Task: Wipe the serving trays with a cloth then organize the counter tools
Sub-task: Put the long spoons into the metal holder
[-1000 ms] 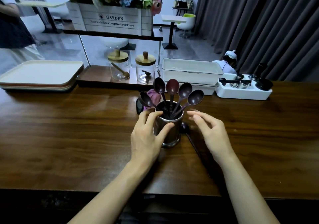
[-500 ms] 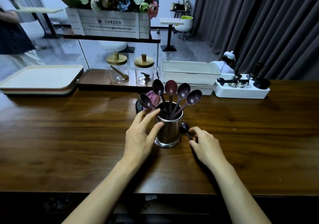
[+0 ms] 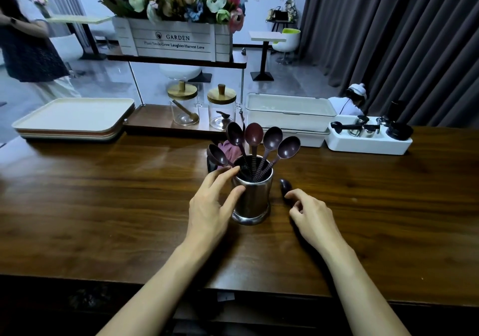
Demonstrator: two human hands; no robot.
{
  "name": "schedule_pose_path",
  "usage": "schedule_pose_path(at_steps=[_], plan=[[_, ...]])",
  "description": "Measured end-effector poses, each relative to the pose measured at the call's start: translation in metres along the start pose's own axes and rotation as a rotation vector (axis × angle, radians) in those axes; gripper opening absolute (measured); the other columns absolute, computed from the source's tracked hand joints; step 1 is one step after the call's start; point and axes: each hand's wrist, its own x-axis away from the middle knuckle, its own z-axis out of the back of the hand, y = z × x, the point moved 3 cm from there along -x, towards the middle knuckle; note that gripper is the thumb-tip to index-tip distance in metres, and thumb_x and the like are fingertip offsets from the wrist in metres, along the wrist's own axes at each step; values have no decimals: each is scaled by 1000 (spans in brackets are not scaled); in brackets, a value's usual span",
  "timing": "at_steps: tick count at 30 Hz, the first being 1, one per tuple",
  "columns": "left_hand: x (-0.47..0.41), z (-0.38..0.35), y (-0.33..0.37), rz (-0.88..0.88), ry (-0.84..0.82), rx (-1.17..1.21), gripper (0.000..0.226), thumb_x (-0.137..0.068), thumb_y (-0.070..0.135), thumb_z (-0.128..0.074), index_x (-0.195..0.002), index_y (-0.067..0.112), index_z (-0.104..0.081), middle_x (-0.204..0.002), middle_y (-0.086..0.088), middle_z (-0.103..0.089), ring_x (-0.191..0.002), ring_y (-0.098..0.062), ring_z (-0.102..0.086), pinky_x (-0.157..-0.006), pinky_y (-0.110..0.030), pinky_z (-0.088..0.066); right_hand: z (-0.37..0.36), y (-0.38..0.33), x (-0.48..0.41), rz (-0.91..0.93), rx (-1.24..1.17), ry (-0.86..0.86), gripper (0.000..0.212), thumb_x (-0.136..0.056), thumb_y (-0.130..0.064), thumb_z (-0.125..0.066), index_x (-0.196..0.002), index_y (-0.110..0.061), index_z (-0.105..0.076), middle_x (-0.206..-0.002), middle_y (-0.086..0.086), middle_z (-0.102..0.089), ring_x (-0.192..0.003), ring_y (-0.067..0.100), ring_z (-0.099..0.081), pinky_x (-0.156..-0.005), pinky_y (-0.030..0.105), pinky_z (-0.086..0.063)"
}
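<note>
Clasping smooth steel cup (image 3: 253, 202), left hand (image 3: 209, 207) (right hand (image 3: 312, 217) by oval spoon (image 3: 285, 185): grip unclear)

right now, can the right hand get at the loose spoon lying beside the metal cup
Probably yes: the right hand hangs right by the loose spoon, fingers curled at its bowl, nothing between. The metal cup stands clear to the left. Whether the fingers touch the handle is hidden.
</note>
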Motion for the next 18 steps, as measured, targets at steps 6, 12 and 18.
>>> schedule_pose_path(at_steps=[6,12,18], plan=[[1,-1,2,-3,16,22,44,-93,49,-63,-135,35,-63,-130,13,-64,-106,-3,-65,-88,-38,-57,3,11,-2,-69,-312,1,30,-100,-19,-54,-107,-39,-75,-110,-20,-68,-104,6,-63,-95,33,-54],[2,-3,3,11,24,56,44,-91,47,-66,-131,29,-66,-126,19,-67,-116,-2,-63,-94,-39,-57,32,1,9,-26,-750,137,27,-100,-14,-57,-108,-32,-75,-101,-5,-76,-90,14,-71,-73,26,-60],[1,-8,7,50,1,69,39,-90,44,-72,-127,34,-66,-114,21,-70,-99,-8,-69,-89,-39,-58,84,-18,24,55,-1083,276,23,-101,-13,-57,-118,-16,-73,-108,3,-76,-91,22,-73,-78,31,-62]])
